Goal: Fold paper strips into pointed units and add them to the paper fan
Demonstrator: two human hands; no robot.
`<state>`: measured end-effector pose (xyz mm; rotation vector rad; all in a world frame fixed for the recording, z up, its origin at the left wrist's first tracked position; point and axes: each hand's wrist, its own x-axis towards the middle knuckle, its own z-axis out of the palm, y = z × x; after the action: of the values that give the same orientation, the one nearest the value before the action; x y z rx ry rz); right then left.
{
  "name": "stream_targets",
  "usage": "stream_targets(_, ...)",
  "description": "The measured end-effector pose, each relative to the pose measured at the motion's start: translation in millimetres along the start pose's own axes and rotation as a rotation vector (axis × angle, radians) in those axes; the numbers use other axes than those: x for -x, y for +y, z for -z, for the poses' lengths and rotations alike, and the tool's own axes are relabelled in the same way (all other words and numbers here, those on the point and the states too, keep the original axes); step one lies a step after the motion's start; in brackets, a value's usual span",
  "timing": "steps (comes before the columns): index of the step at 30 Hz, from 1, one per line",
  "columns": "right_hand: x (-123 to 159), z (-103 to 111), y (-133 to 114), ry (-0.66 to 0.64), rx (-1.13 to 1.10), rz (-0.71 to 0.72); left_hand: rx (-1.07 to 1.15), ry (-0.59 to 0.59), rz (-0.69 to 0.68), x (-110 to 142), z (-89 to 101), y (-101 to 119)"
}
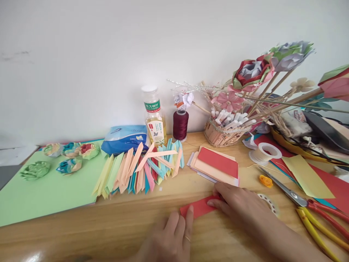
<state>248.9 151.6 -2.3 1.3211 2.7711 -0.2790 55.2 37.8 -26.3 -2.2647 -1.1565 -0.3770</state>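
A folded strip of red paper (200, 208) lies aslant on the wooden table in front of me. My left hand (174, 233), with a ring on one finger, presses the strip's left end down, its index finger stretched along the paper and the other fingers curled. At the other end, my right hand (231, 203) grips the strip between thumb and fingers. Just beyond the hands is a stack of paper rectangles (218, 163), peach and lilac with a red sheet on top. Folded paper strips (139, 171) in several colours are heaped to the left of it.
Paper rosettes (69, 165) sit on green sheets (54, 196) at left. Behind stand a tissue pack (125, 140), a drink bottle (155, 120), a thread spool (180, 125) and a basket (227, 133) with paper flowers. Scissors (294, 196) and yellow-handled pliers (316, 229) lie at right.
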Motion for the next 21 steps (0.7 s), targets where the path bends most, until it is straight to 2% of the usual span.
stream_targets(8,2.7,-6.6,1.7,0.110,-0.015,0.003,0.018,-0.072,-0.053,2.0,-2.3,0.1)
stream_targets(17,3.2,-7.2,1.1,0.061,0.024,-0.023,0.072,-0.075,-0.035,0.9,-3.4,-0.5)
stream_targets(21,3.6,-5.7,1.4,0.078,0.005,-0.004,0.054,-0.102,-0.058,2.1,-4.2,-0.9)
